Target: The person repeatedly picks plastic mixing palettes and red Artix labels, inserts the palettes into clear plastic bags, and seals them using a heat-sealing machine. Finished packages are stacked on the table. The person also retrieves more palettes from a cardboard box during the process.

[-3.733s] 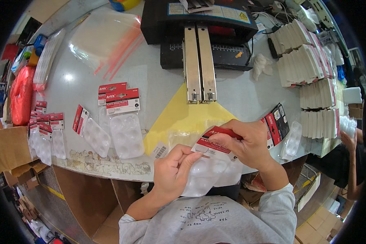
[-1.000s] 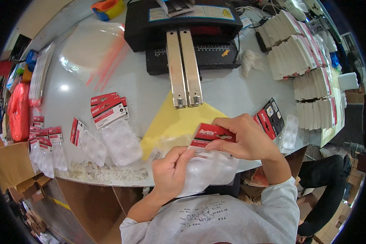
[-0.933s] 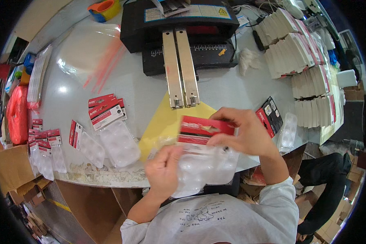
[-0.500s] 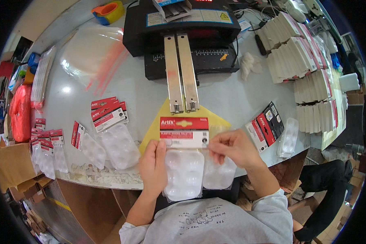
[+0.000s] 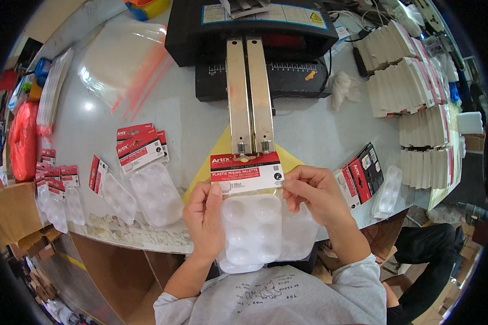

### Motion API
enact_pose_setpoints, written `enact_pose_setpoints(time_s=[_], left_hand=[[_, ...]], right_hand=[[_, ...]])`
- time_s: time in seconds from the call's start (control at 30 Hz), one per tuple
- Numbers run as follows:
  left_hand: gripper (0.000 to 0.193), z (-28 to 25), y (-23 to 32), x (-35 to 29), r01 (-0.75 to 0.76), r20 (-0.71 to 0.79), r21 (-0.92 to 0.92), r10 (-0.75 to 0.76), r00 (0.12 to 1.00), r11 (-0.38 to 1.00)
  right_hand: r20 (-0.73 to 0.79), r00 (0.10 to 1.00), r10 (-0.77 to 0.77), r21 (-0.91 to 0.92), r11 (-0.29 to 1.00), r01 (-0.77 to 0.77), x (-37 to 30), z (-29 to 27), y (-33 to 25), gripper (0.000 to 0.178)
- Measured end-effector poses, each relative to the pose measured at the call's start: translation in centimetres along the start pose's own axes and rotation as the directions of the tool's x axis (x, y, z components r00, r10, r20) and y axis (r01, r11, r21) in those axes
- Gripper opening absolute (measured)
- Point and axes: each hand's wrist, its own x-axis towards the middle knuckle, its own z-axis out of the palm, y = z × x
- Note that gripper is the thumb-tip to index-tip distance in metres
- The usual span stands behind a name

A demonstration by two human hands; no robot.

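red and white, the header card (image 5: 246,172) lay face up between the two hands, its long axis running left to right, roughly square to the paired metal bars (image 5: 250,97) of the black machine (image 5: 249,30); its top edge sat right at the front ends of those bars, though whether it touched them could not be told. the left hand (image 5: 205,219) was clamped on the card's lower left corner, thumb on top and the other fingers mostly hidden; the right hand (image 5: 315,194) pinched the right edge between thumb and forefinger, the rest curled beneath. neither hand was nearer, since both were on the card. below it hung a clear bag (image 5: 255,193) holding a white palette (image 5: 252,228) with round wells, its long axis pointing toward the person and its lower end past the front edge of the desk (image 5: 97,127). another bagged palette (image 5: 301,234) lay partly under it to the right, and a yellow sheet (image 5: 214,158) showed behind the card. to the left, carded bags (image 5: 156,192) each held a white palette. flat clear bags (image 5: 122,62) with red strips lay farther back, a small open box (image 5: 246,7) on the machine held dark strips, and the contents of the cardboard box (image 5: 16,208) at far left could not be made out.
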Motion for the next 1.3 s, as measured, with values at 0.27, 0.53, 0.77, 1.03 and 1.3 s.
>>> enact_pose_setpoints(time_s=[0.27,0.53,0.77,1.03,1.3], left_hand=[[0.026,-0.5,-0.6,0.5,0.108,0.033,0.172,-0.116,0.993,0.979],[0.028,0.5,-1.8,4.8,-0.014,0.010,0.226,0.012,1.000,0.974],[0.028,0.1,-3.3,4.8,-0.131,0.051,0.246,0.122,0.991,0.960],[0.020,-10.0,1.9,3.2,-0.075,0.001,0.993,0.615,0.788,0.095],[0.017,-4.1,-3.5,-3.3,-0.387,0.118,0.658,0.419,0.900,0.646]], right_hand=[[-0.019,0.999,0.033,-0.105,0.994,-0.035,0.1,-0.1,0.4,0.016],[-0.129,0.980,-0.148,-0.121,0.984,0.133,3.4,0.2,0.5,0.015],[-0.083,0.932,-0.352,-0.485,0.832,0.270,3.6,-0.9,0.7,0.013],[-0.289,0.597,-0.749,-0.957,0.201,-0.211,-4.1,-10.5,1.8,0.083],[-0.401,0.496,-0.770,-0.916,0.335,-0.220,-4.2,-11.8,3.4,0.067]])
